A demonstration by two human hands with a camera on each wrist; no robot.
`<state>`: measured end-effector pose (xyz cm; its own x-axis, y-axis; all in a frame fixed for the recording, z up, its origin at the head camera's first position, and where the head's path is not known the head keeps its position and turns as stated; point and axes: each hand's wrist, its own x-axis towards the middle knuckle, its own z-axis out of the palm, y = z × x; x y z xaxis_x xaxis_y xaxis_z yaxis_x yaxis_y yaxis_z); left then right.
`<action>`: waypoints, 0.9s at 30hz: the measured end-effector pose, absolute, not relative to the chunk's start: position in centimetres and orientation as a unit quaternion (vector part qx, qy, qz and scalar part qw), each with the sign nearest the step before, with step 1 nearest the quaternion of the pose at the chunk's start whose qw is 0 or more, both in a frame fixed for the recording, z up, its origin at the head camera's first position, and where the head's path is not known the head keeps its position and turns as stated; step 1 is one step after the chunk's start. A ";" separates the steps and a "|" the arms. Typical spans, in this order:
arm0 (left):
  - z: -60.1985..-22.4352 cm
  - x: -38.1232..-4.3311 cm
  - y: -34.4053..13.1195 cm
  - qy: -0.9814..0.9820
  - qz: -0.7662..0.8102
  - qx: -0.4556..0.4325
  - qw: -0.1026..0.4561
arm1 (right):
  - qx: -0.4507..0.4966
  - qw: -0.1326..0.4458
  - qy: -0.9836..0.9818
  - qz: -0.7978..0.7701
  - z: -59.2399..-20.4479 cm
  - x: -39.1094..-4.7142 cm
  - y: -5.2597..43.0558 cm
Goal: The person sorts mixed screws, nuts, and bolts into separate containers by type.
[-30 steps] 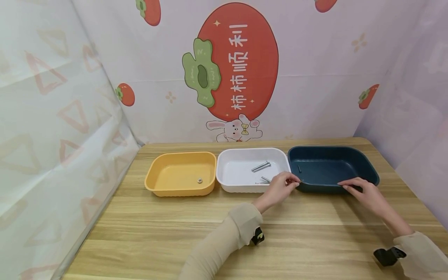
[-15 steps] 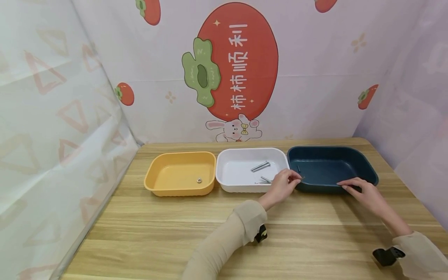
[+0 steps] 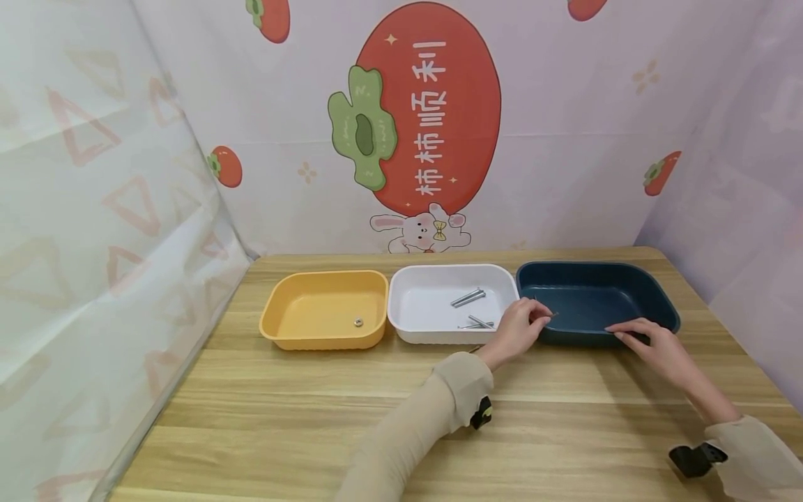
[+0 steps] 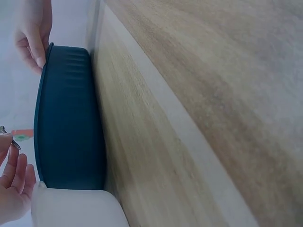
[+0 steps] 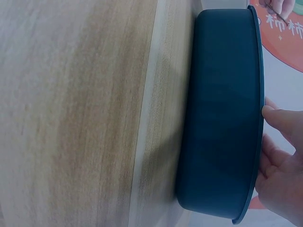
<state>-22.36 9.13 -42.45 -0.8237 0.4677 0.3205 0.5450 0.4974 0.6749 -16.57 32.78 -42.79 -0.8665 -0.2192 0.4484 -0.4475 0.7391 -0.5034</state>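
Note:
My left hand [image 3: 519, 328] pinches a small threaded screw [image 4: 16, 144] between thumb and fingertips, over the left front part of the dark blue tray [image 3: 590, 337]. In the left wrist view the screw's pointed end sticks out past the fingers. My right hand [image 3: 652, 345] grips the tray's front rim near the right end; in the right wrist view its thumb [image 5: 272, 113] lies at the rim and the other fingers go behind the wall. A second small screw in the dark blue tray is mostly hidden behind the left hand.
Left of the dark blue tray stands a white tray [image 3: 414, 337] with several long silver screws [image 3: 468, 298]. A yellow tray [image 3: 326, 344] holding one small nut [image 3: 358, 323] is further left. All three stand in a row on the wooden table [image 3: 282, 418], before a printed cloth backdrop.
My left hand has moved to the right with the screw, from the white tray's corner to over the dark blue tray. The right hand has stayed at the rim.

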 end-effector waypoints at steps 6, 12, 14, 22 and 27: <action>-42.7 -22.6 9.6 -0.867 -0.407 -0.285 0.043 | 0.186 0.184 -0.914 0.309 -42.9 -16.6 32.7; -42.8 -22.7 10.0 -0.869 -0.406 -0.280 0.041 | 0.184 0.184 -0.915 0.308 -42.9 -16.6 32.8; -42.8 -22.8 10.0 -0.869 -0.407 -0.279 0.039 | 0.183 0.184 -0.915 0.310 -42.9 -16.6 32.7; -42.9 -22.8 9.7 -0.859 -0.425 -0.284 0.039 | 0.186 0.181 -0.913 0.313 -43.1 -16.7 32.8; -42.9 -22.5 8.9 -0.848 -0.442 -0.290 0.036 | 0.188 0.183 -0.913 0.313 -43.1 -16.7 32.8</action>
<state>-22.54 8.95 -42.89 -0.8290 0.4607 0.3170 0.5237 0.4407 0.7291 -16.71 32.77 -43.09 -0.8623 -0.2285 0.4519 -0.4578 0.7333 -0.5027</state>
